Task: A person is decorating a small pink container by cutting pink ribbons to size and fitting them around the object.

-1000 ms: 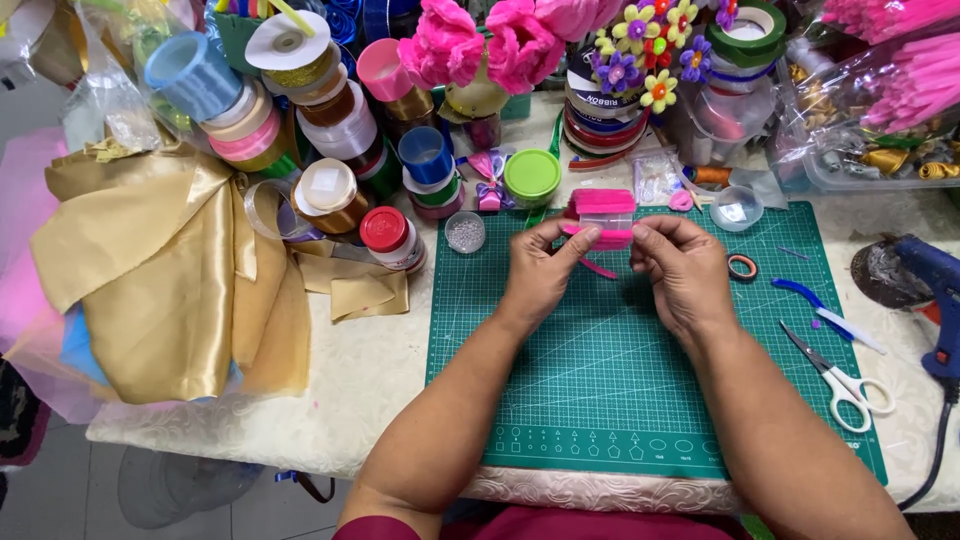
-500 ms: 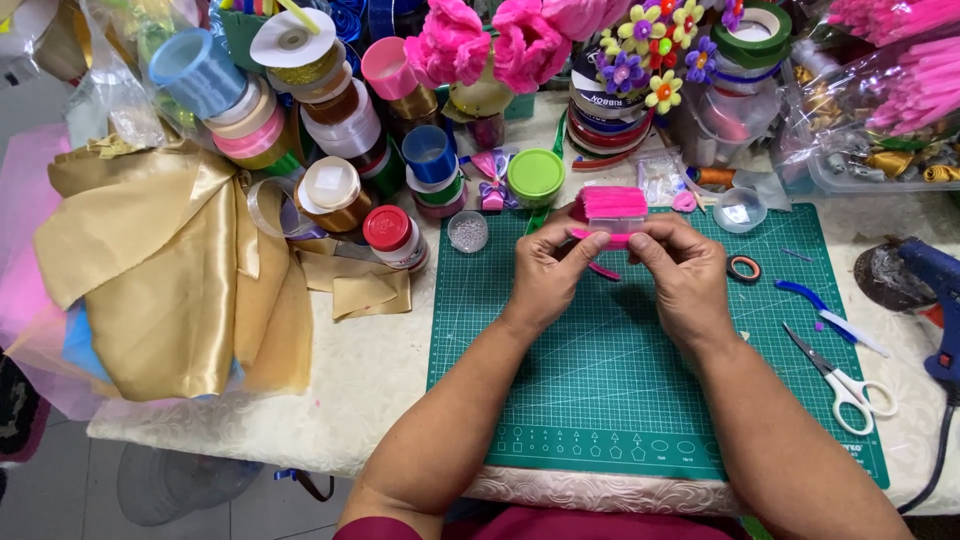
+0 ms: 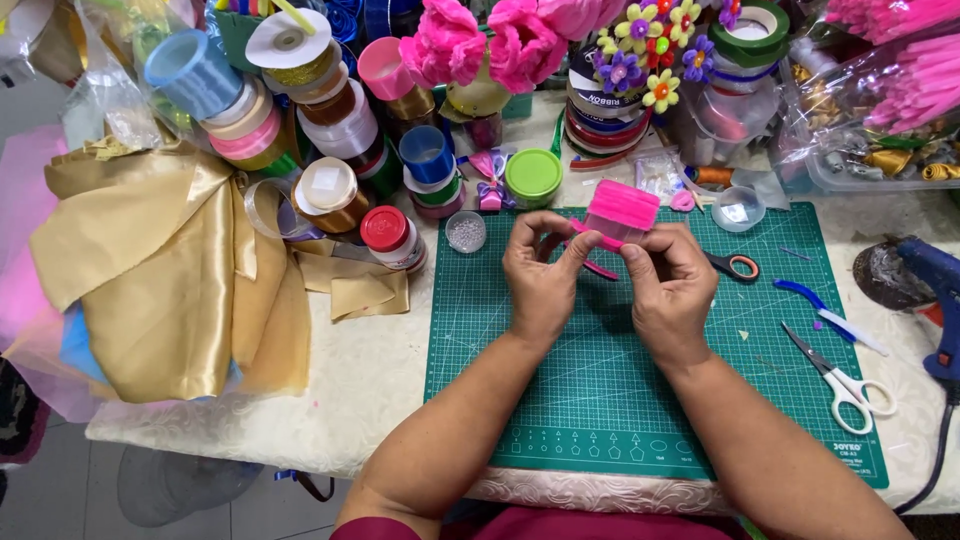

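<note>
- 1 narrow pink ribbon strip (image 3: 598,240), pinched betw. my left hand (image 3: 541,283) & right hand (image 3: 668,292), above green cutting mat (image 3: 560,400).
- Long axis approx. left-right, tail dips left.
- 1 pink ribbon spool (image 3: 622,209) just behind; 2 scissors: white-handled (image 3: 842,378), orange-handled (image 3: 736,266).

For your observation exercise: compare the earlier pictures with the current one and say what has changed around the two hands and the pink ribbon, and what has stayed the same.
Both hands, left hand and right hand, keep pinching the pink ribbon between their fingertips, working it only slightly; no clear shift in place shows. Nothing was let go or newly picked up. The pink ribbon spool, green cutting mat, white scissors and gold fabric lie as before.
</note>
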